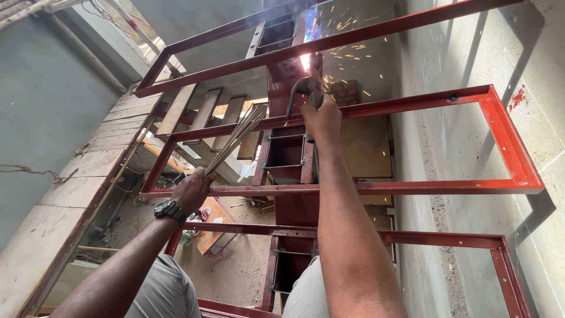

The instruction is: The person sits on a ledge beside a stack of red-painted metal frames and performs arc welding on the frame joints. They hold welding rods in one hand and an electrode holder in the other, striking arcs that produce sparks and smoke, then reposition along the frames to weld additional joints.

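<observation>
Our grey-trousered knees sit closest. Our right hand [321, 121] is clamped round the electrode holder [303, 88], sparking against the red steel frame [412, 188]. Our left hand [191, 189] is fisted on spare welding rods [235, 138], held off to the side, away from the sparks.

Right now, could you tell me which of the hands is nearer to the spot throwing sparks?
Right. The right hand grips the electrode holder just below the sparking weld; the left hand, holding welding rods, is lower and farther left.
</observation>
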